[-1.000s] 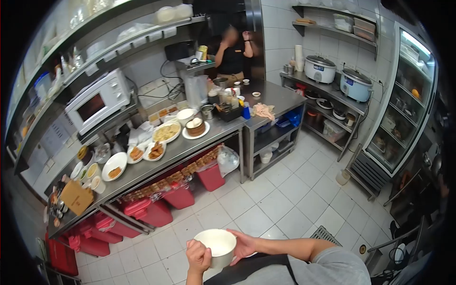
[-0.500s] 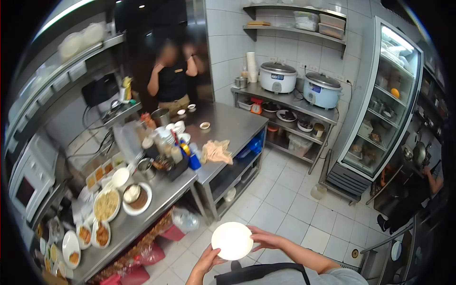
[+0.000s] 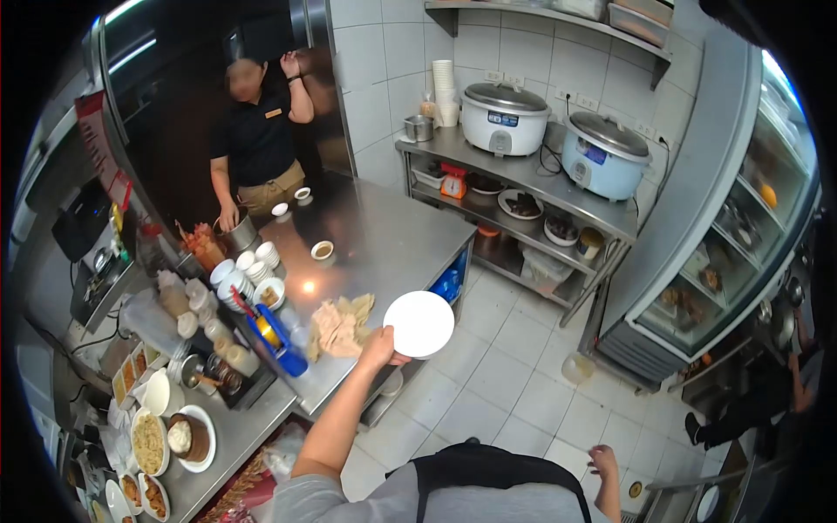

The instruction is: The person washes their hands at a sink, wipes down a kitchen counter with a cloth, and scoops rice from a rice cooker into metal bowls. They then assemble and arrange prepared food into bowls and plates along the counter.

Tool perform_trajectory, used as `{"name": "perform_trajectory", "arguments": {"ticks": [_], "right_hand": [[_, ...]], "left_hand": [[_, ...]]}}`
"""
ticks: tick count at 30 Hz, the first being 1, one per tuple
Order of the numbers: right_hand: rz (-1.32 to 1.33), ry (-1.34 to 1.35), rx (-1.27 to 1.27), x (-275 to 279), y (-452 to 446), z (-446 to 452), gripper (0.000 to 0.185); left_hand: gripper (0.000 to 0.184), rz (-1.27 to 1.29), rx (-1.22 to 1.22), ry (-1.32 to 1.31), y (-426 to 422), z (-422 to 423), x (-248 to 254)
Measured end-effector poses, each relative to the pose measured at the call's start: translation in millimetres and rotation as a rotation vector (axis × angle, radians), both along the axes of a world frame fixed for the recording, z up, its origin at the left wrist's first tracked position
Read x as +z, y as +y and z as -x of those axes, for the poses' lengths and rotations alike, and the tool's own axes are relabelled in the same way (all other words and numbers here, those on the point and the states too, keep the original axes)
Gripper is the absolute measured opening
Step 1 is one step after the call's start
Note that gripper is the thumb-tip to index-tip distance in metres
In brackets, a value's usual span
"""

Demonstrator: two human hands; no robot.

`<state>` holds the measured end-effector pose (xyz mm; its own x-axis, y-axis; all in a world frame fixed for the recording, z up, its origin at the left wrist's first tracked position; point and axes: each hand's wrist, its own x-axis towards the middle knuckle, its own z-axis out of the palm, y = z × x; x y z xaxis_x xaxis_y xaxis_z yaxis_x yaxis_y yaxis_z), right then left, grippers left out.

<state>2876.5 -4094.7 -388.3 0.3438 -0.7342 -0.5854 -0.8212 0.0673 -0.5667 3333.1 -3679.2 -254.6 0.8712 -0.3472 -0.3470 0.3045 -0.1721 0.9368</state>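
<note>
My left hand (image 3: pixel 380 350) is closed on the left rim of a white bowl (image 3: pixel 419 324), held out over the floor near the corner of the steel table (image 3: pixel 384 228). Just left of the hand, a crumpled peach-coloured cloth (image 3: pixel 338 326) lies on that table. My right hand (image 3: pixel 602 462) hangs low at the right over the floor tiles, fingers apart and touching nothing. A blue holder (image 3: pixel 283 349) stands left of the cloth, and a small bowl of dark sauce (image 3: pixel 322 251) is farther back.
Behind the table, a co-worker (image 3: pixel 258 131) has one hand at a metal pot (image 3: pixel 237 234). Two rice cookers (image 3: pixel 506 118) stand on a back shelf. A glass-door fridge (image 3: pixel 715 261) is at the right; another person (image 3: pixel 776 388) is at the far right edge.
My right hand has let go of the bowl and moved right. My left hand has carried the bowl up and forward. The view is closer to the steel table, and the co-worker has lowered one hand.
</note>
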Motion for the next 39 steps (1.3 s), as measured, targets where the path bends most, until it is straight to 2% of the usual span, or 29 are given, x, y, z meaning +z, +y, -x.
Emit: {"name": "perform_trajectory", "arguments": {"ticks": [1, 3, 4, 5, 6, 7, 8, 10, 11, 12, 14, 16, 19, 21, 22, 23, 24, 25, 28, 29, 30, 32, 33, 35, 38, 39], "right_hand": [[-0.024, -0.004, 0.089, 6, -14, -45, 0.031], [0.028, -0.146, 0.319, -6, -48, -138, 0.039], [0.334, -0.282, 0.644, -25, -66, -186, 0.043], [0.620, -0.475, 0.869, 1, -58, -242, 0.050], [0.307, -0.555, 0.839, 66, -28, -299, 0.054], [0.211, -0.640, 0.903, 111, -5, -346, 0.060], [0.237, -0.813, 1.057, 125, 5, -388, 0.066], [0.436, -0.840, 1.425, 173, 27, -456, 0.068], [0.404, -0.831, 1.447, 164, 24, -484, 0.067], [0.371, -0.827, 1.464, 149, 19, -514, 0.065], [0.334, -0.821, 1.429, 154, -6, -567, 0.060], [0.285, -0.796, 1.322, 178, -32, -600, 0.053], [0.423, -0.804, 1.417, 221, -61, -649, 0.038], [0.473, -0.841, 1.575, 192, -92, -687, 0.032], [0.496, -0.874, 1.663, 178, -109, -708, 0.028], [0.488, -0.759, 1.676, 170, -128, -725, 0.020], [0.504, -0.800, 1.592, 173, -147, -738, 0.018], [0.523, -0.834, 1.509, 178, -170, -751, 0.016], [0.788, -0.762, 1.115, 177, -252, -789, 0.014], [0.818, -0.770, 1.007, 179, -279, -801, 0.012], [0.882, -0.718, 0.993, 168, -314, -818, 0.012], [0.899, -0.639, 0.913, 164, -359, -842, 0.012], [0.884, -0.567, 0.937, 163, -377, -853, 0.015], [0.846, -0.409, 0.985, 155, -408, -872, 0.023], [0.885, -0.385, 1.114, 163, -426, -885, 0.050], [0.817, -0.284, 1.183, 185, -420, -888, 0.068]], "left_hand": [[0.046, -0.048, 0.024, -0.031, -11, -25, -3], [0.045, -0.119, 0.069, -0.170, -33, -59, 9], [0.045, -0.189, 0.060, -0.252, -44, -70, 24], [0.045, -0.222, 0.012, -0.267, -56, -84, 30], [0.045, -0.257, -0.031, -0.279, -66, -97, 32], [0.045, -0.291, -0.071, -0.289, -76, -110, 31], [0.045, -0.280, -0.135, -0.256, -86, -125, 28], [0.046, -0.263, -0.275, -0.187, -109, -159, 18], [0.046, -0.329, -0.332, -0.247, -120, -181, 9], [0.045, -0.322, -0.307, -0.220, -126, -199, 4], [0.045, -0.284, -0.242, -0.202, -146, -247, 5], [0.043, -0.264, -0.286, -0.131, -172, -287, 16], [0.042, -0.214, -0.349, -0.080, -223, -343, 12], [0.041, -0.330, -0.618, -0.363, -263, -385, -6], [0.040, -0.393, -0.616, -0.296, -290, -388, 28], [0.044, -0.391, -0.614, -0.300, -311, -395, 53], [0.057, -0.073, -0.534, -0.207, -333, -412, 34], [0.071, -0.212, -0.474, -0.195, -349, -421, 52], [0.076, -0.262, -0.443, -0.447, -388, -478, 41], [0.071, -0.255, -0.441, -0.301, -397, -491, 48], [0.068, -0.289, -0.442, -0.344, -406, -508, 39], [0.061, -0.361, -0.447, -0.441, -422, -551, 14], [0.053, -0.351, -0.382, -0.492, -431, -562, 16], [0.050, -0.358, -0.325, -0.489, -443, -588, 22], [0.049, -0.488, -0.223, -0.570, -445, -636, 38], [0.048, -0.548, -0.188, -0.611, -443, -654, 41]]}}
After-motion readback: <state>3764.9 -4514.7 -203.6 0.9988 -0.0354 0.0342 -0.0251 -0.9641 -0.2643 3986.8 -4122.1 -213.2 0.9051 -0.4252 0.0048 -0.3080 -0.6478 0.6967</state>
